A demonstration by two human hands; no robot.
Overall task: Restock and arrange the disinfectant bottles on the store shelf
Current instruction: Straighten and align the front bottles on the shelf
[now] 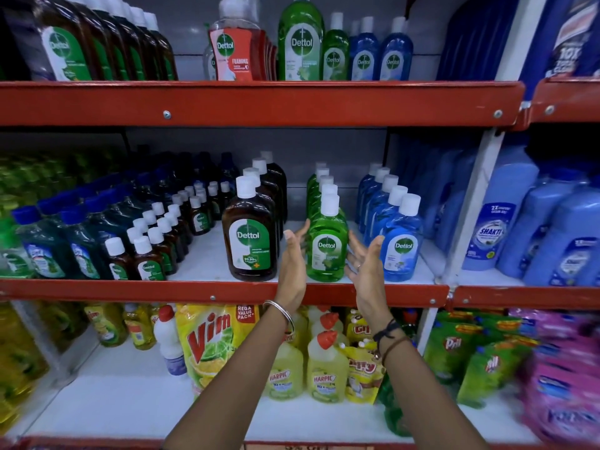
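On the middle shelf (207, 292) a row of green Dettol bottles (327, 241) with white caps runs front to back. My left hand (292, 264) is open at the left side of the front green bottle, palm facing it. My right hand (365, 264) is open at its right side, fingers spread. Neither hand grips the bottle; whether they touch it I cannot tell. A row of brown Dettol bottles (250, 235) stands to the left and a row of blue Dettol bottles (402, 241) to the right.
Small brown bottles (152, 251) and dark blue-capped bottles (48, 241) fill the left of the shelf. Large blue bottles (506, 228) stand beyond the white upright. More Dettol bottles (300, 40) stand on the top shelf. Vim pouches (211, 339) and Harpic bottles (326, 368) sit below.
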